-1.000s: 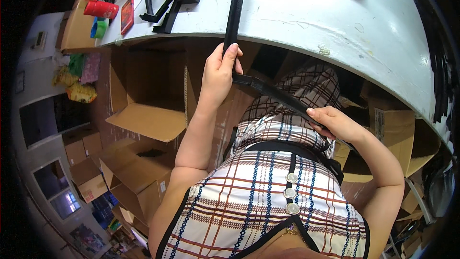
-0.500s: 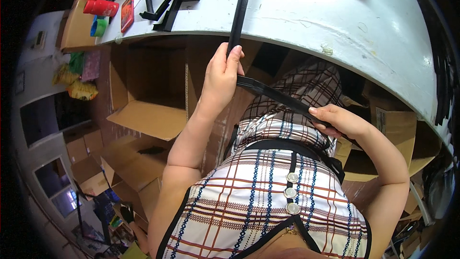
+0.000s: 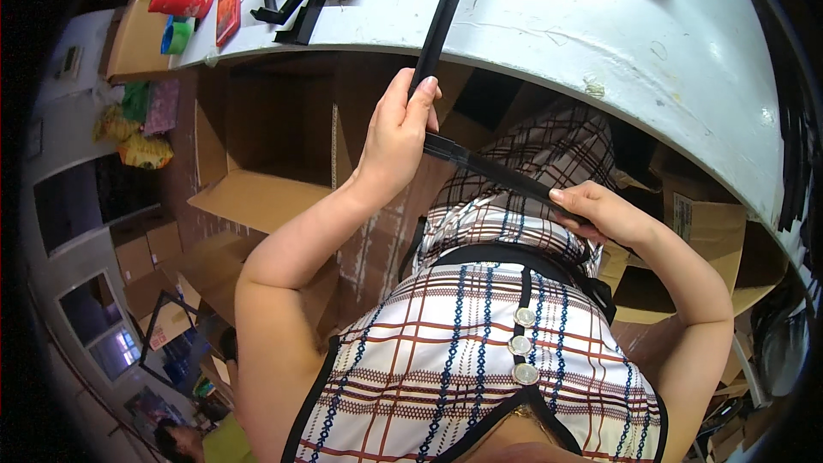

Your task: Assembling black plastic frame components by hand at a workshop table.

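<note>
I see a black strip [image 3: 493, 173] slanting below the worktop [image 3: 549, 26] edge, my left hand [image 3: 396, 133] pinching its far left end, my right hand [image 3: 600, 210] curled round its near right end, another black strip [image 3: 441, 21] rising over the white worktop, cardboard boxes [image 3: 257, 146] left.

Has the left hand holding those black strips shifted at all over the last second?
Hardly. The left hand grips the black strips just below the white table's edge, about where it was before; small shifts match head movement.
</note>
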Demonstrator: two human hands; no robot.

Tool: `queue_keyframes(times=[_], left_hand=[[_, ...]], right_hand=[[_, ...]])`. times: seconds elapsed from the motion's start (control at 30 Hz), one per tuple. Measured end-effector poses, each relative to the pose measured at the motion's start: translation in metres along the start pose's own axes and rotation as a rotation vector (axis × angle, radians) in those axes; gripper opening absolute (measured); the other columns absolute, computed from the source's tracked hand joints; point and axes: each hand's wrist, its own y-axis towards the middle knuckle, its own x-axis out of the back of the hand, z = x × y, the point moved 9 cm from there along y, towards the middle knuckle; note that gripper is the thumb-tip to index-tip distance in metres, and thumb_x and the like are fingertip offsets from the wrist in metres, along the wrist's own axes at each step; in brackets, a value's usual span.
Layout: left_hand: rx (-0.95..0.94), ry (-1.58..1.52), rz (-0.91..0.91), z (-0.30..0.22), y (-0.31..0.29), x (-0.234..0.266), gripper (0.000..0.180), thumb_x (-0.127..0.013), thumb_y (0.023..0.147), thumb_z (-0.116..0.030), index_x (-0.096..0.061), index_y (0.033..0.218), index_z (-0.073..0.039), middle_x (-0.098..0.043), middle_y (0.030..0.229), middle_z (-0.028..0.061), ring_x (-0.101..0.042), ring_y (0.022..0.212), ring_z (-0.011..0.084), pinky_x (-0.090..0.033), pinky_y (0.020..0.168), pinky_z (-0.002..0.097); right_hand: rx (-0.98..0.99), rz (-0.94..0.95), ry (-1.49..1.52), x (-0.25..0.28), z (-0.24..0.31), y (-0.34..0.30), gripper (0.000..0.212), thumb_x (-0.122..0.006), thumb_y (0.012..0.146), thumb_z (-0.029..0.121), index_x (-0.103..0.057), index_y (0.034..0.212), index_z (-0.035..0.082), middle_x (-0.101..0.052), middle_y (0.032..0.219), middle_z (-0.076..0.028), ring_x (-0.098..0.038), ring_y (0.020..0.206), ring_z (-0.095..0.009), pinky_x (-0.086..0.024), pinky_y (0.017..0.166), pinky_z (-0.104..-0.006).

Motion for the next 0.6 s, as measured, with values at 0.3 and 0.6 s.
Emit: queue_keyframes(times=[0.3, 0.6], left_hand=[[0.360, -0.405, 0.197, 0.037, 0.020, -0.021, 0.030, -0.061, 0.087, -0.033, -0.050, 0.070, -0.011, -0.050, 0.060, -0.0005, -0.051, 0.057, 0.0098, -0.045, 0.060, 0.0241], [0.314, -0.509, 0.181, 0.017, 0.018, -0.049, 0.035, -0.055, 0.095, -0.031, -0.041, 0.068, -0.013, -0.034, 0.054, -0.0042, -0.032, 0.046, 0.0058, -0.042, 0.053, 0.0248]], right_hand=[[-0.001, -0.091, -0.282, 0.020, 0.000, 0.016, 0.050, -0.044, 0.096, 0.049, -0.056, 0.073, 0.006, -0.046, 0.055, 0.002, -0.042, 0.051, -0.009, -0.034, 0.047, -0.0263], [0.429, -0.556, -1.129, 0.005, 0.055, -0.013, 0.036, -0.060, 0.088, 0.035, -0.046, 0.091, 0.001, -0.059, 0.071, -0.019, -0.060, 0.069, -0.038, -0.048, 0.061, -0.0444]])
